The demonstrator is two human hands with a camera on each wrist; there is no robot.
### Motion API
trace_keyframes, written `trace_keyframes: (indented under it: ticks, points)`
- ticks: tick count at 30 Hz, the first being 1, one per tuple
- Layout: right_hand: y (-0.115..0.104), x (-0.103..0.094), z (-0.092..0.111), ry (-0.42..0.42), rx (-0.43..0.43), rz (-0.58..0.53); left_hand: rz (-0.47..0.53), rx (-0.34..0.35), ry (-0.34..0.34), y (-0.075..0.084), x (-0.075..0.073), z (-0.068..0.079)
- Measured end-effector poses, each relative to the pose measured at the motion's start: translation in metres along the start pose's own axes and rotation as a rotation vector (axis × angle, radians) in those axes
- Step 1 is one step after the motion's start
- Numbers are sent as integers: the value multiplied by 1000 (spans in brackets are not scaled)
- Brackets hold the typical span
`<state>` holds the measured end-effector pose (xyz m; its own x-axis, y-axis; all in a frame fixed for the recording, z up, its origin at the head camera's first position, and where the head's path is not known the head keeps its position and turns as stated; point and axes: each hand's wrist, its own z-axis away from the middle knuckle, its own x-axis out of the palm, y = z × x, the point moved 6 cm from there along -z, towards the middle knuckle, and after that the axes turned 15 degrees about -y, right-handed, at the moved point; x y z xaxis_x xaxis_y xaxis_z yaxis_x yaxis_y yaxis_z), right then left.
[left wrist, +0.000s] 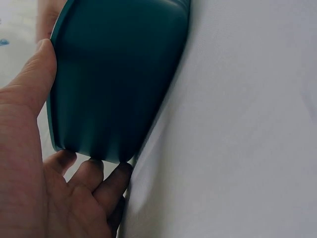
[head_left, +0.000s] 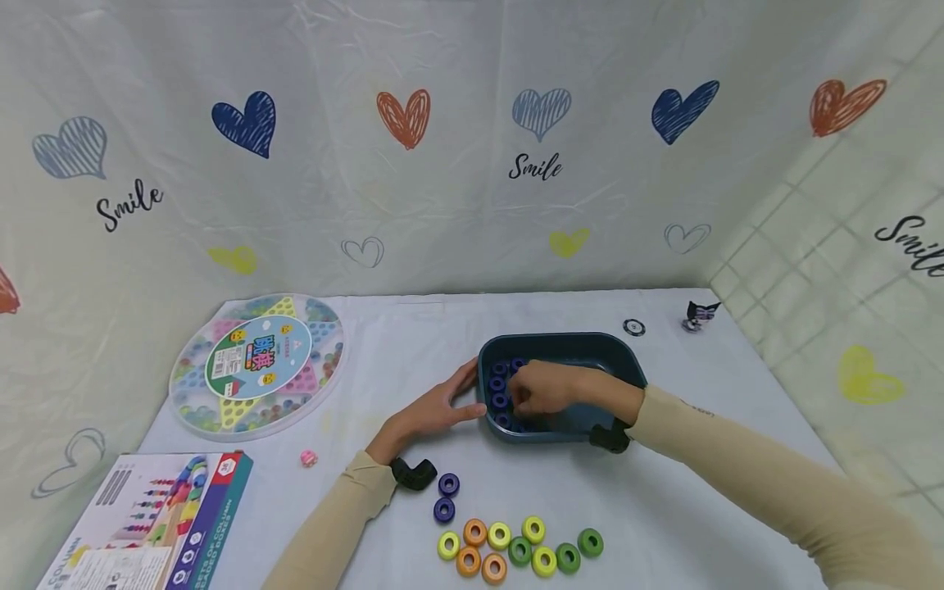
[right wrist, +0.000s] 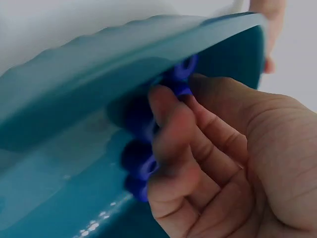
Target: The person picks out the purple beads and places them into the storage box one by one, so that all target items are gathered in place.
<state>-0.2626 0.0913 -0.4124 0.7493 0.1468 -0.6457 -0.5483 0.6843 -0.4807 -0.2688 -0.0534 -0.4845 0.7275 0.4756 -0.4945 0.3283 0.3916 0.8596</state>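
Note:
A dark teal plastic tub (head_left: pixel 590 348) stands on the table with several blue ring beads (head_left: pixel 497 383) grouped at its left end. My left hand (head_left: pixel 431 407) rests against the tub's left end from outside. In the left wrist view its thumb touches the rim and its fingertips lie along the outer wall. My right hand (head_left: pixel 546 387) reaches into the tub over the beads. Up close, its thumb and fingers pinch a blue ring bead (right wrist: pixel 181 89), partly hidden by the fingers, beside other blue beads (right wrist: pixel 137 158).
Two blue beads (head_left: pixel 446 496) and several orange, yellow and green beads (head_left: pixel 499 536) lie in front of the tub. A round Chinese checkers set (head_left: pixel 258 360) and a printed box (head_left: pixel 147 524) are at left. A black-and-white disc (head_left: pixel 634 328) and small figurine (head_left: pixel 697 316) stand back right.

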Motion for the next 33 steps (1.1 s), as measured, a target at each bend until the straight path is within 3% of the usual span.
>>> trace_keyframes:
  ticks: [6, 14, 19, 22, 27, 33]
  points:
    - [-30, -4, 3, 130, -100, 74, 29, 18, -26, 23, -3, 8]
    - [-72, 4, 7, 258, -141, 203, -24, 35, -5, -3, 0, -1]
    - [-93, 21, 1, 243, -149, 267, -25, 46, -3, -5, 0, -2]
    - [-100, 35, -7, 213, -154, 313, -21, 60, -8, 6, -1, 1]
    - [-102, 54, -20, 163, -146, 378, 8, 56, -35, 27, -4, 9]
    - [-99, 66, -26, 161, -161, 409, 11, 62, -32, 30, -4, 11]
